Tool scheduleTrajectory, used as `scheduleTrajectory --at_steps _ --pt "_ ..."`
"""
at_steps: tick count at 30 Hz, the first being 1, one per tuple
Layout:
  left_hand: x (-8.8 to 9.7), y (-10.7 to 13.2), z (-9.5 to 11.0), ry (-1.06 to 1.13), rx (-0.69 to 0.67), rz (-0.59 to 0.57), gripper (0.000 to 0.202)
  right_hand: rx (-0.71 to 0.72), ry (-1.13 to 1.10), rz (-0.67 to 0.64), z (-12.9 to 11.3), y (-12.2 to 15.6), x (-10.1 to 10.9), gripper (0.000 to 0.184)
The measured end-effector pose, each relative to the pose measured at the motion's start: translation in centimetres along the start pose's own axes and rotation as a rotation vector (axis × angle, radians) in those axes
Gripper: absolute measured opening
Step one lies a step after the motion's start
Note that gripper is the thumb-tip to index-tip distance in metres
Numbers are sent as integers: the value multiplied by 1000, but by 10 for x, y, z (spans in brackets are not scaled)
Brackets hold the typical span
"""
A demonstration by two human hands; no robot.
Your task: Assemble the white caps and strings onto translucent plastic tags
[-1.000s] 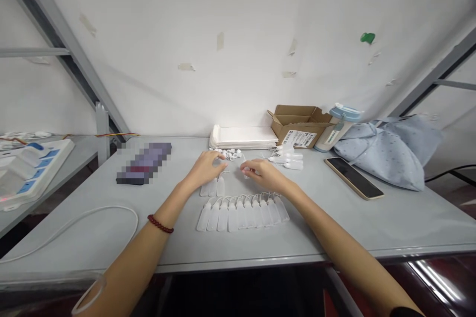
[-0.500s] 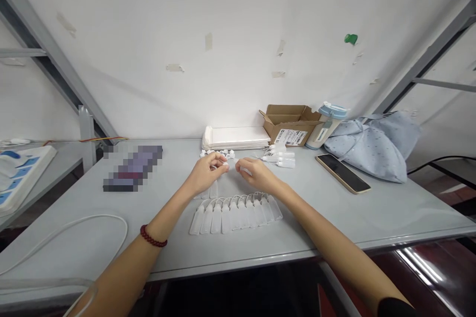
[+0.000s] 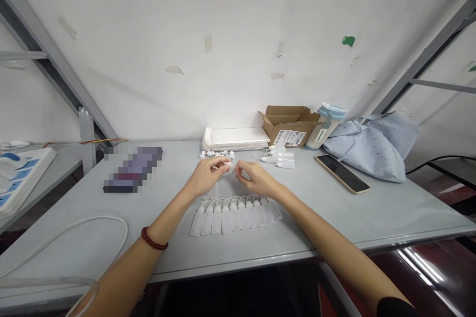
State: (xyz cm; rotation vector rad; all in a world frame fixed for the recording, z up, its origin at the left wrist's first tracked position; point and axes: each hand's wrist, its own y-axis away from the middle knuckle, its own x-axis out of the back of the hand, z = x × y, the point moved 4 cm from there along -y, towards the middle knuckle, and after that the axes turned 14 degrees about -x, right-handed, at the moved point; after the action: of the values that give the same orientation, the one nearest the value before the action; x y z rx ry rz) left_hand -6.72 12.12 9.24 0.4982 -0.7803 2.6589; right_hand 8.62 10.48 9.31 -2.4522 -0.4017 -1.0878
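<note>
Over the middle of the table, my left hand (image 3: 207, 177) pinches a small white cap (image 3: 228, 164) between thumb and fingertips. Close to its right, my right hand (image 3: 259, 179) is closed in a pinch near the cap; whatever sits between its fingertips is too small to make out. Below both hands lies a row of flat translucent squeeze bottles (image 3: 225, 220) with thin curved tubes at their necks. More small white caps (image 3: 218, 154) are scattered behind my left hand. Several similar bottles (image 3: 285, 163) lie beyond my right hand.
A stack of white sheets or bags (image 3: 236, 137) rests against the wall beside an open cardboard box (image 3: 292, 126). To the right are a blue-lidded cup (image 3: 323, 129), a phone (image 3: 342, 173) and a light blue cloth bag (image 3: 372, 146). A white cable (image 3: 124, 230) loops at left.
My hands have come closer together, and the white cap in my left fingers shows more clearly. The bottles on the table have stayed in place.
</note>
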Motion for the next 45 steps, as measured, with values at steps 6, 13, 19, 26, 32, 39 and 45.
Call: scheduleTrajectory --at_steps 6,13,19,26,32,39,45 --pt "-1 0 1 51 8 -26 29 -7 -54 31 0 -2 3 9" --pt "-1 0 3 73 18 -20 30 -101 -234 45 1 -4 6 7" --pt "0 0 7 127 28 -2 29 -169 -378 -2 3 -2 6 11" --pt "1 0 11 161 46 34 30 -200 -470 -23 2 -2 6 15" --pt "0 2 8 155 111 7 40 -201 -482 -2 -3 -1 10 17" --pt "0 1 13 155 29 -54 30 -204 -502 2 0 0 10 18" --pt "1 1 14 145 31 -74 31 -223 -543 -25 2 0 7 22"
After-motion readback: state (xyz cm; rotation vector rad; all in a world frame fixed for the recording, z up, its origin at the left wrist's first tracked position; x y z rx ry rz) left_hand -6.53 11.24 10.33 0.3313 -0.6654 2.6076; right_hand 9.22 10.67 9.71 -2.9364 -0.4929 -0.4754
